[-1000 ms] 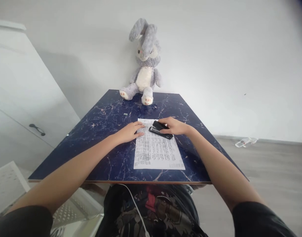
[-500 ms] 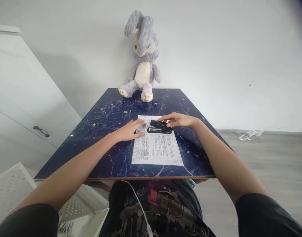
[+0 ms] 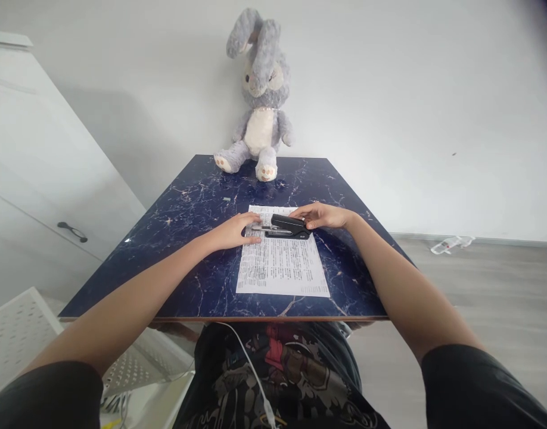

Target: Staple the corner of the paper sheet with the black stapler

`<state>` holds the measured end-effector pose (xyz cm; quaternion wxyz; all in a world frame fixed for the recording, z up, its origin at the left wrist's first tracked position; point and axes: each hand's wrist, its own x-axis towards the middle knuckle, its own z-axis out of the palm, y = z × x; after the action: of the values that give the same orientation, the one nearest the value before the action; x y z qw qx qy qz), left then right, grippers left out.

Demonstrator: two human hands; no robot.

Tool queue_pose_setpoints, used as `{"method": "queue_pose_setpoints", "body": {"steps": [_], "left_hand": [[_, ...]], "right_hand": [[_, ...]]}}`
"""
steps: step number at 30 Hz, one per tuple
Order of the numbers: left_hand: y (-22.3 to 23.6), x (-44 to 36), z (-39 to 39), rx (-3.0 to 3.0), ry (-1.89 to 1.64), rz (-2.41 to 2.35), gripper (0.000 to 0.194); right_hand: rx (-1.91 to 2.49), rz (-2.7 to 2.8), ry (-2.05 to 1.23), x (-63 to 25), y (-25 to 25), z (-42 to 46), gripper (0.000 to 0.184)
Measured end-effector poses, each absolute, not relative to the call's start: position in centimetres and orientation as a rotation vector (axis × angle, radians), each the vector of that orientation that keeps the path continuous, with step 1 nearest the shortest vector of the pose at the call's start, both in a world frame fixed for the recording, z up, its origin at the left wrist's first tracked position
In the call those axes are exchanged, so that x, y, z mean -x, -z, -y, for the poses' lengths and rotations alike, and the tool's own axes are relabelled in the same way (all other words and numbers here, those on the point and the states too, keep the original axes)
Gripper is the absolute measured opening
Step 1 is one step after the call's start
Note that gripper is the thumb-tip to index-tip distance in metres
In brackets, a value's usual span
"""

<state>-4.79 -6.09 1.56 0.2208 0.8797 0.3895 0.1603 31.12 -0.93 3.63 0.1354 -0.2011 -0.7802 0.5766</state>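
Observation:
A black stapler [image 3: 290,227] lies across the upper part of a printed sheet of paper [image 3: 286,268]. From its left end a narrow metal tray [image 3: 261,227] sticks out. My right hand [image 3: 325,215] grips the stapler's right end, thumb at the near side and fingers behind. My left hand [image 3: 238,230] is at the paper's left edge, fingers and thumb apart on either side of the metal tray's tip. Whether the left fingers touch the tray I cannot tell.
A grey plush rabbit [image 3: 261,128] sits at the far end of the blue marbled table [image 3: 202,292], against the wall. Behind the paper lies a small pale green piece [image 3: 227,199]. A white cabinet [image 3: 41,155] stands left. A white cable [image 3: 251,363] hangs over my shirt.
The stapler has turned to lie more level across the sheet, and the metal tray now sticks out of its left end. My right hand has shifted toward the stapler's right end.

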Motion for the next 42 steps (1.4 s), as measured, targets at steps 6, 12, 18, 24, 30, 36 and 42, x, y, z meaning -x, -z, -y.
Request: {"method": "queue_pose_setpoints", "body": {"steps": [6, 12, 18, 24, 30, 36, 42], "left_hand": [[-1.7, 4.8, 6.1, -2.446, -0.459, -1.069, 0.065], [-2.1, 4.6, 6.6, -2.399, -0.523, -1.073, 0.066], [-2.2, 3.9, 6.7, -2.08, -1.12, -1.063, 0.048], [-1.3, 3.7, 6.3, -1.378, -1.313, -1.046, 0.03], [-1.3, 3.2, 6.8, -1.221, -1.133, -0.906, 0.032], [-1.2, 3.6, 6.4, -1.083, -1.121, -0.946, 0.023], [-1.6, 3.5, 6.5, -1.018, -1.125, -0.921, 0.015]], "right_hand": [[0.572, 2.318, -1.555, -31.0, -3.5, 1.2, 0.062], [0.639, 2.633, -0.951, -27.9, -4.4, 2.8, 0.051], [0.726, 2.544, -0.7, -26.3, -4.6, 3.7, 0.036], [0.719, 2.471, -0.143, -24.0, -4.4, 5.2, 0.034], [0.73, 2.62, 0.493, -21.7, -3.9, 6.8, 0.045], [0.626, 2.65, 0.699, -21.2, -4.2, 7.7, 0.046], [0.576, 2.59, 0.855, -21.1, -4.0, 7.7, 0.04]]}}
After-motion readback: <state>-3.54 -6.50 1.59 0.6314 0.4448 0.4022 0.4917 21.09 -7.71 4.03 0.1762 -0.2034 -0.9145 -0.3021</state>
